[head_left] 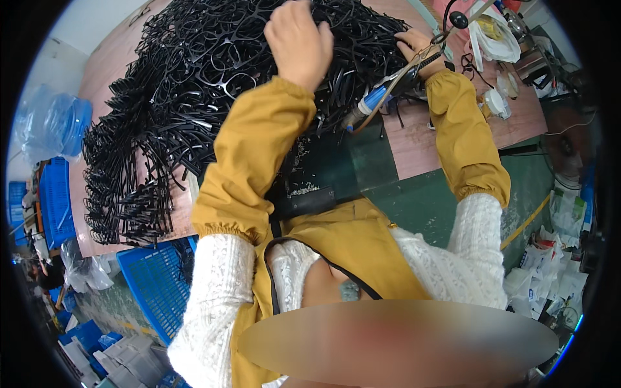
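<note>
A large heap of black eyeglass frames (213, 52) covers the far part of the table. My left hand (299, 45) reaches over the middle of the heap, back upward, slightly blurred, thumb apart from the bent fingers. It looks open; whatever lies under its fingertips is hidden. My right hand (419, 50) is at the heap's right edge, partly behind a hanging tool (375, 98) with a blue body and a hose. Its fingers stretch left, apart, touching the black pieces, and I see nothing gripped in them.
Neatly lined-up black frames (123, 187) lie along the table's left side. A dark mat (362, 155) with pale shavings is near my body. Blue crates (152, 284) stand at lower left. White plastic bags (495, 39) and a small white container (497, 103) sit at right.
</note>
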The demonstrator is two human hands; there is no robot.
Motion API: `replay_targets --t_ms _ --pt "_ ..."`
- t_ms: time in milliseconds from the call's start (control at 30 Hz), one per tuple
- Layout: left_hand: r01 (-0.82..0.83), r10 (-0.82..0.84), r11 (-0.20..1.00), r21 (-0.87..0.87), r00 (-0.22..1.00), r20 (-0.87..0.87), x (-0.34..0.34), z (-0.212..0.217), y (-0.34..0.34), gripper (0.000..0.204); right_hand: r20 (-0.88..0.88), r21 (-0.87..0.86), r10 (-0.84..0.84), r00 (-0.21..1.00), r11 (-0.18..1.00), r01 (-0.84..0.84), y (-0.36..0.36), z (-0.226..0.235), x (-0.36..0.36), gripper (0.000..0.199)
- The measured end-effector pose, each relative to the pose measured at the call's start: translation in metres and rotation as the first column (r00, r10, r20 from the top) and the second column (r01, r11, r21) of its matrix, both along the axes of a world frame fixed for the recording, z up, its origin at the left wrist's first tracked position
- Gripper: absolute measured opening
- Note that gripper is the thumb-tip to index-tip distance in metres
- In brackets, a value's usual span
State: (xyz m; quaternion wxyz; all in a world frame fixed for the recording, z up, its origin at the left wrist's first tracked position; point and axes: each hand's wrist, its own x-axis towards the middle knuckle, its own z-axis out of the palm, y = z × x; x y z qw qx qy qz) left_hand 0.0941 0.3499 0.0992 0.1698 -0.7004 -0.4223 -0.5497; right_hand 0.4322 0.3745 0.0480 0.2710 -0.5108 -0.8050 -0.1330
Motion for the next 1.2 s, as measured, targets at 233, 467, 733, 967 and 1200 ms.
replay_targets --t_ms 233,467,733,967,1200 --pt "0.186 -0.075 0.945 -0.269 0.924 0.376 -0.052 0.067 0.050 0.023 -0.301 -0.080 -0.207 0.931 0.978 0.192 -0.052 0.043 -0.013 0.029" --pt "0.703 -0.173 0.702 -0.114 0.323 0.930 -0.079 0.016 -0.098 0.024 -0.901 -0.423 -0.347 0.260 0.837 -0.348 -0.251 0.053 -0.189 0.020" --pt "0.960 -0.116 0.277 -0.046 0.080 0.990 -0.081 -0.053 -0.267 0.065 -0.843 -0.316 0.055 0.535 0.754 -0.576 -0.253 0.014 -0.256 0.012" --pt "0.998 0.273 0.068 -0.001 -0.018 0.962 -0.120 -0.073 -0.264 0.035 -0.726 -0.309 0.369 0.580 0.577 -0.756 -0.279 0.017 -0.289 0.036" --pt "0.896 0.199 0.416 0.159 -0.260 0.945 -0.152 -0.062 -0.270 0.021 -0.714 -0.144 0.581 0.391 0.424 -0.894 -0.292 0.012 -0.284 0.010"
